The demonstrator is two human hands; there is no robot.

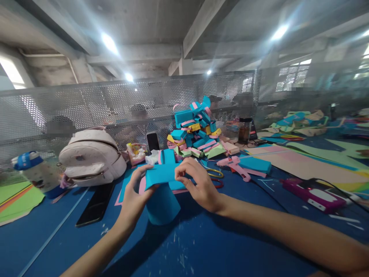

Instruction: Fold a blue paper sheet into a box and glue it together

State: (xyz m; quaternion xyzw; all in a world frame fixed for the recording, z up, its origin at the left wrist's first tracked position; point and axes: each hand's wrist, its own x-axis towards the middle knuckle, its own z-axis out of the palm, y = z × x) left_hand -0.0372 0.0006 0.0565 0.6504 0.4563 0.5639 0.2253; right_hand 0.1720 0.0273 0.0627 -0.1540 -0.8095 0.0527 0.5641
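Observation:
A bent blue craft sheet (163, 207), thin like paper or foam, is held up over the table in front of me. My left hand (134, 192) is closed around its left side, thumb in front and fingers along the top. At the right end of the upper blue band, my right hand (198, 184) pinches the edge with curled fingers. The lower part hangs down in a curve below the band. Some pink material (142, 185) shows beside the left fingers; whether it belongs to the held piece, I cannot tell.
Behind the hands rises a pile of folded blue, pink and yellow pieces (198, 130). Right are scissors (216, 174), a pink glue gun (238, 165) with a cord and a purple box (313, 194). Left stand a white backpack (92, 154), a phone (96, 204) and a bottle (39, 175).

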